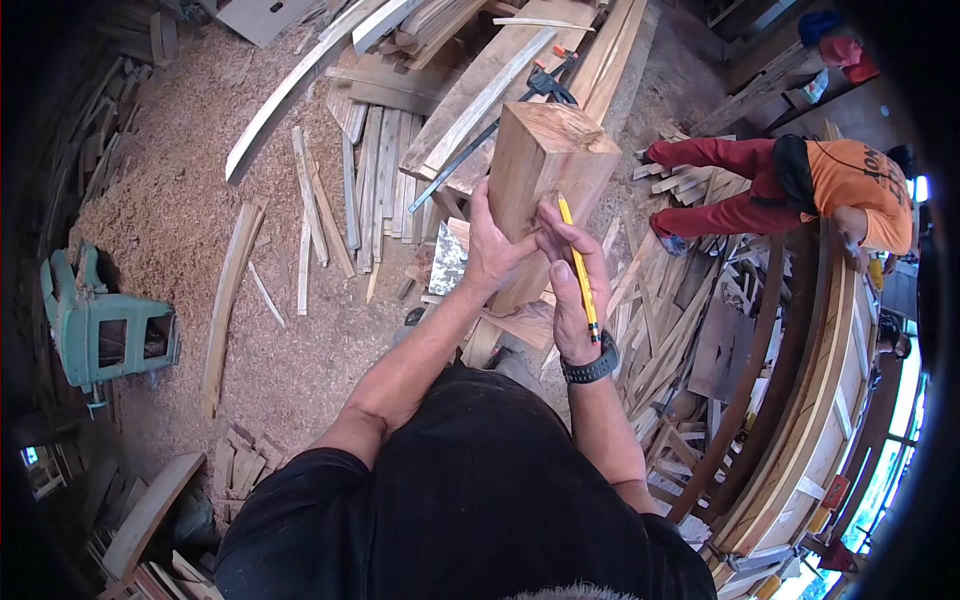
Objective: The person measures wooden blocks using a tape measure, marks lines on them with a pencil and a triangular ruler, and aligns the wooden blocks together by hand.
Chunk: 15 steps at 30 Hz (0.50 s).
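Note:
A thick squared wooden block (522, 165) stands in front of me, its end grain showing on top. My left hand (492, 248) grips its near left side, one finger reaching up along the edge and the thumb across the near face. A yellow pencil (581, 262) sits in my right hand (572, 300), pointing away from me, its tip by the block's near face. The right fingertips are close to the block and the left thumb; whether they touch it I cannot tell. The block's lower end is partly hidden by my hands and arms.
A bar clamp (490, 130) lies on planks behind the block. Curved timbers (232, 300) and wood scraps cover the sawdust floor. At left stands a green machine (115, 335). A person in an orange shirt (850, 185) bends over a long curved wooden structure (800, 450) at right.

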### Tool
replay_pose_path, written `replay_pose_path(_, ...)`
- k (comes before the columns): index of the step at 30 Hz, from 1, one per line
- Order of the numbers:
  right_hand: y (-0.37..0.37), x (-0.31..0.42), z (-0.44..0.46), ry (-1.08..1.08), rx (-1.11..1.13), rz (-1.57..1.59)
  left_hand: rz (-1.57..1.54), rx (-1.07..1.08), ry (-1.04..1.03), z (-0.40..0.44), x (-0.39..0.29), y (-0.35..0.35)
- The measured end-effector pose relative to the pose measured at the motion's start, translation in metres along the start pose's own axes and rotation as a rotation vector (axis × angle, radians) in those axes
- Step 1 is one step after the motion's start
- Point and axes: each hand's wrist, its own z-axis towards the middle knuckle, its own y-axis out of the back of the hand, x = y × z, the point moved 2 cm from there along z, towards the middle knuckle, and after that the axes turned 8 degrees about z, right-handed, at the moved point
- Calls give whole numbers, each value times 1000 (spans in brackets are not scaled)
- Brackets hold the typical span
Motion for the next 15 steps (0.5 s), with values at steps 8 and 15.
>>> replay_pose_path(8, -1, 2, 1, -17, 14, 17, -90, 32, 48, 2, 4, 0)
replay_pose_path(15, -2, 2, 4, 27, 23, -16, -87, 44, 56, 4, -1, 3)
